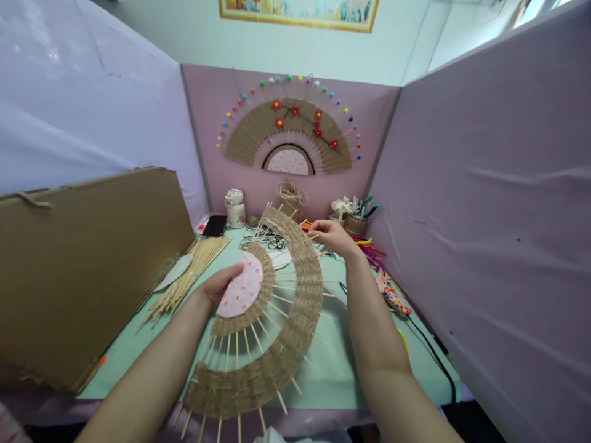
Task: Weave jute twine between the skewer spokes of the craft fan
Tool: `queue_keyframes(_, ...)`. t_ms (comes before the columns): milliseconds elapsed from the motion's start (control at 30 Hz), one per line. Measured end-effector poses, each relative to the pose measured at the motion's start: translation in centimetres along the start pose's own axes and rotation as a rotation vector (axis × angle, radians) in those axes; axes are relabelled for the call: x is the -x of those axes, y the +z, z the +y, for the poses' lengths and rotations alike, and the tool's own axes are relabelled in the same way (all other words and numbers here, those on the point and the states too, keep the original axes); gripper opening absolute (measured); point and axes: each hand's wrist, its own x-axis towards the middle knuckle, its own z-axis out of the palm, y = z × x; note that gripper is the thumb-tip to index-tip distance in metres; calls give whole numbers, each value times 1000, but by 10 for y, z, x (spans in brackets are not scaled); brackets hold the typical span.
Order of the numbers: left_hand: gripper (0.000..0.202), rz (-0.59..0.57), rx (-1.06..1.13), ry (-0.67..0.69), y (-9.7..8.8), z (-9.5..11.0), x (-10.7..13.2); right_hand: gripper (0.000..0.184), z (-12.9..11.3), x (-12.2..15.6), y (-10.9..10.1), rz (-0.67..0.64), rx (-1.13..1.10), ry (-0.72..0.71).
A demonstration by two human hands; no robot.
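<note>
Both bare arms reach forward — left hand clasping, thumb on top — right hand farther out, fingertips pinched.

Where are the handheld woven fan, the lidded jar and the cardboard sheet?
Handheld woven fan (243, 287), head view, on its pink centre.
Lidded jar (236, 214), head view, on its body.
Cardboard sheet (92, 264), head view, on its face.

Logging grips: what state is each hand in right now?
Left hand: holding the tan woven half-round fan by its pink patterned centre.
Right hand: closed, fingertips together at a thin pale wooden stick; grip cannot be told.
</note>
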Motion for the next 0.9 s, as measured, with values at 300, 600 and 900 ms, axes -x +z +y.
queue_keyframes(300,32,-31,-55,-26,-4,-3,-5,24,4,2,-8,-89,80,11)
queue_keyframes(600,33,-65,-94,-59,-6,-4,-7,24,6,-2,-12,21,217,-46)
queue_keyframes(900,34,-105,-173,-75,1,-7,-5,19,11,-7,-12,12,245,-135)
